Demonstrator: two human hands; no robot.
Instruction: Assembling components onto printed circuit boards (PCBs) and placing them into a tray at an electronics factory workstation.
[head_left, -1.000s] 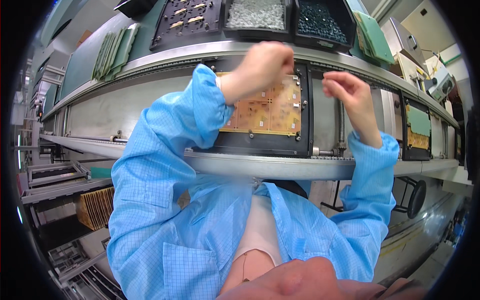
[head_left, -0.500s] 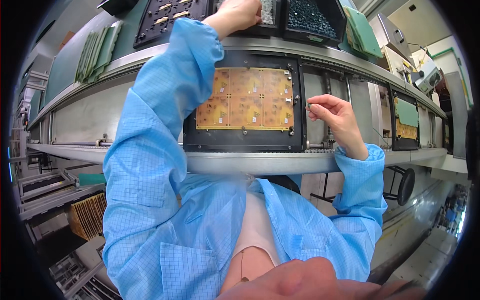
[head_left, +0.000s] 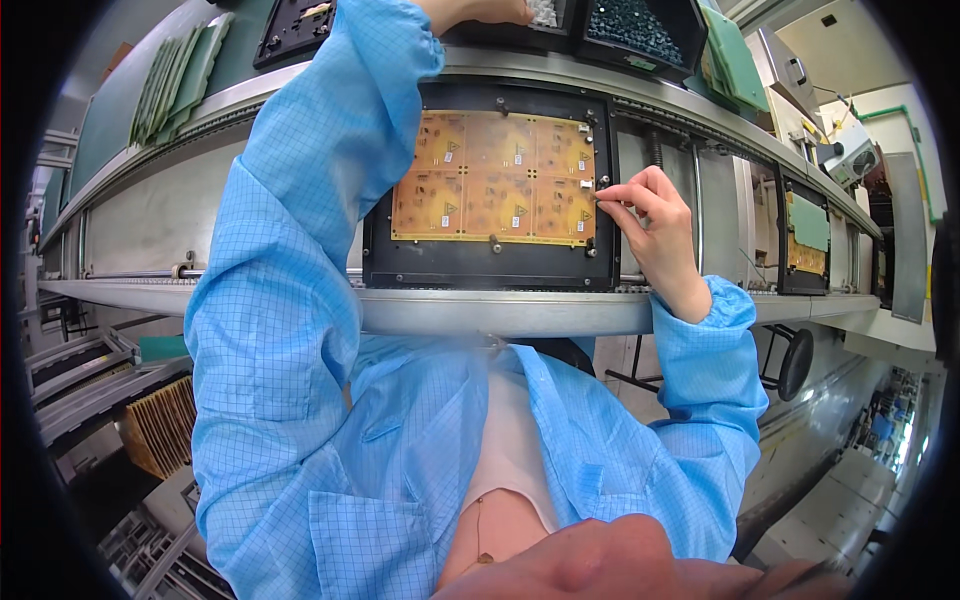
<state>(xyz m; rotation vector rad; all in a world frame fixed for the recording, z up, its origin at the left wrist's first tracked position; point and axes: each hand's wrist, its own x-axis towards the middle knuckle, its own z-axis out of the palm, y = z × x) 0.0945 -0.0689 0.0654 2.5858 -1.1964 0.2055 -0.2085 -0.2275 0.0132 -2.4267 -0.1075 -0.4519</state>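
Observation:
A yellow-orange circuit board panel (head_left: 490,185), divided into several sections, lies in a black frame (head_left: 430,268) in front of me. My right hand (head_left: 655,225) is closed in a pinch at the panel's right edge, holding a tiny dark green component (head_left: 599,197). Beside its fingertips, a small white connector (head_left: 586,184) sits on the board. My left hand (head_left: 485,10) reaches to the far side, fingers curled at a bin of small white parts (head_left: 545,14). The top edge of the picture cuts that hand off, and anything in its fingers is hidden.
A black bin of dark teal parts (head_left: 640,35) stands right of the white parts. Metal conveyor rails (head_left: 500,312) run left to right along the frame. Green sheets (head_left: 180,85) stand at the far left, with more green sheets (head_left: 735,60) at the far right. Another framed board (head_left: 806,235) sits farther right.
My right hand has moved left with the small component, from beside the frame to the panel's right edge. My left hand stays at the far bins. The view has shifted slightly.

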